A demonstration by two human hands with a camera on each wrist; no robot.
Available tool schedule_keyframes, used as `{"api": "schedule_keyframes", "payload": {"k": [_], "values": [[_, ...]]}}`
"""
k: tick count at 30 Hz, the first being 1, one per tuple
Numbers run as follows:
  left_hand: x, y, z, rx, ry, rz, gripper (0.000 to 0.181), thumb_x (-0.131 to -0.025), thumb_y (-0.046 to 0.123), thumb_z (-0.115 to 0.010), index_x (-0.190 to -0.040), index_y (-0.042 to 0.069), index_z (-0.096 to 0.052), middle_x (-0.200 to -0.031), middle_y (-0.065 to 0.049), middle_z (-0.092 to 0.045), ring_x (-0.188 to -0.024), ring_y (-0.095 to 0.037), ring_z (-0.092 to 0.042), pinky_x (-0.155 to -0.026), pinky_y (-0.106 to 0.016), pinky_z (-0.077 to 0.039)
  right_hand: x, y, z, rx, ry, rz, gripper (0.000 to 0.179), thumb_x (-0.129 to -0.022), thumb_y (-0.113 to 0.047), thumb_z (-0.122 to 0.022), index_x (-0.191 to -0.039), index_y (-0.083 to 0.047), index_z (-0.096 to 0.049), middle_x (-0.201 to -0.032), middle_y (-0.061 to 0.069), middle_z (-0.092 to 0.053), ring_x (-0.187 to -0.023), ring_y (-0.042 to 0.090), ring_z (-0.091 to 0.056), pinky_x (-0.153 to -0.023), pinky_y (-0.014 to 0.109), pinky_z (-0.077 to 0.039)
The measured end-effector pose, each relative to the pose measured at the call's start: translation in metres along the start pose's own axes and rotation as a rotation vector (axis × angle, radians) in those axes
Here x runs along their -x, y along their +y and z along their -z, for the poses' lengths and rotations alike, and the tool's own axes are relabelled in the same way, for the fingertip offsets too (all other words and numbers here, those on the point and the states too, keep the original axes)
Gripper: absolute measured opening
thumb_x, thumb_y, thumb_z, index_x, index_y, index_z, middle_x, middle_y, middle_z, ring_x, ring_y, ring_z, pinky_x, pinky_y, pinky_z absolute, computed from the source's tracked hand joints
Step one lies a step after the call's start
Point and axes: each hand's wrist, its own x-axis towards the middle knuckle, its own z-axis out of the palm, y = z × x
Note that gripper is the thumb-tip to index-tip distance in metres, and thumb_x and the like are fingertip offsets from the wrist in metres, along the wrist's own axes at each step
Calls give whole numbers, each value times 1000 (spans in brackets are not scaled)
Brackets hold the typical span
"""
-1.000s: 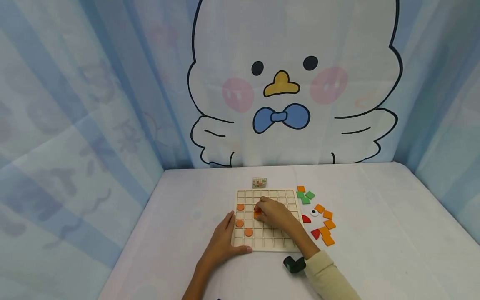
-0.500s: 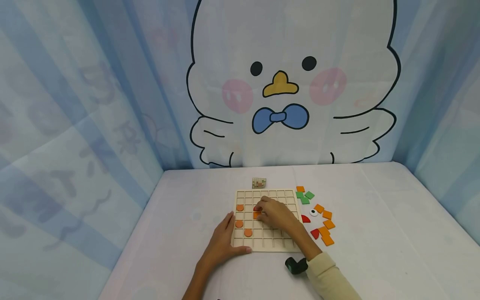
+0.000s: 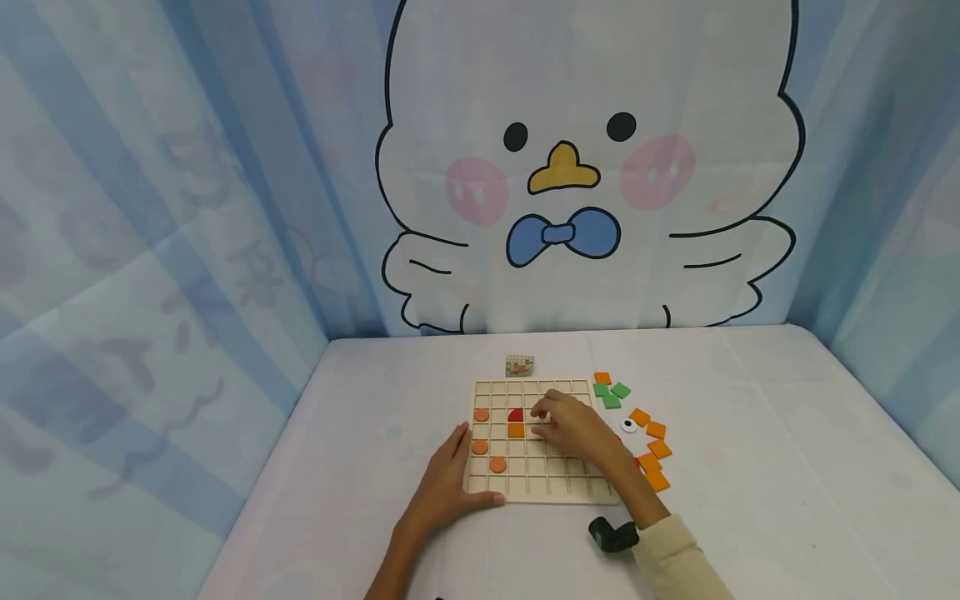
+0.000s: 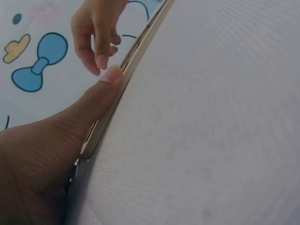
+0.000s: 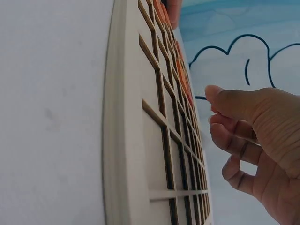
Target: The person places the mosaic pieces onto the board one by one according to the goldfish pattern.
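A pale wooden grid board [image 3: 547,492] lies on the table. My left hand [image 3: 442,487] rests at its near left corner, fingers straight along the left side and thumb [image 4: 101,93] on the front edge. Above the middle of the board hovers my right hand [image 3: 577,429], fingers loosely bent, apart from the board; nothing shows between them in the right wrist view. Just left of its fingertips, a red rounded piece [image 3: 516,415] sits in a cell, directly behind an orange square tile [image 3: 516,430]. Orange discs [image 3: 497,465] occupy cells at the board's left.
Right of the board lie scattered orange squares [image 3: 660,449], green tiles [image 3: 612,402], a white eye piece [image 3: 628,425] and red pieces partly behind my right arm. A small patterned card [image 3: 519,365] is behind the board. A dark green object [image 3: 613,535] sits beside my right sleeve.
My right hand has let go of the red piece and moved right, uncovering it and the orange square. My left hand stays at the corner.
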Motion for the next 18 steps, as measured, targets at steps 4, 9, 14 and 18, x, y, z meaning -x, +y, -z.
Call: {"api": "schedule_keyframes", "payload": {"k": [4,9,14,18], "values": [[0,2,0,-3,1,-2,126,-66,75,-72,-156,5,-19,-163,-14,-17,-148,-34,-24,-117,-51,-29,7,13,10,8,22,31,23,-88,-23,-73,-107,-10,-71,-99,-1,-64,-81,10,-56,-74,29,-53],[-1,4,0,10,3,-7,125,-67,73,-74,-156,4,-19,-163,-14,-17,-148,-35,-23,-117,-52,-29,18,32,21,3,58,74,22,-89,-20,-72,-106,-6,-70,-101,2,-64,-82,12,-59,-73,29,-54],[0,6,1,10,-7,7,125,-67,73,-74,-156,5,-19,-163,-14,-16,-148,-35,-23,-117,-52,-29,31,49,30,-6,89,74,21,-88,-16,-73,-103,-3,-70,-100,4,-64,-82,13,-59,-69,27,-53],[1,5,2,4,-11,22,125,-66,73,-74,-156,7,-18,-164,-13,-16,-149,-34,-23,-118,-51,-28,40,60,36,-22,70,2,21,-88,-16,-73,-105,-4,-69,-100,3,-63,-80,12,-57,-67,24,-52]]}}
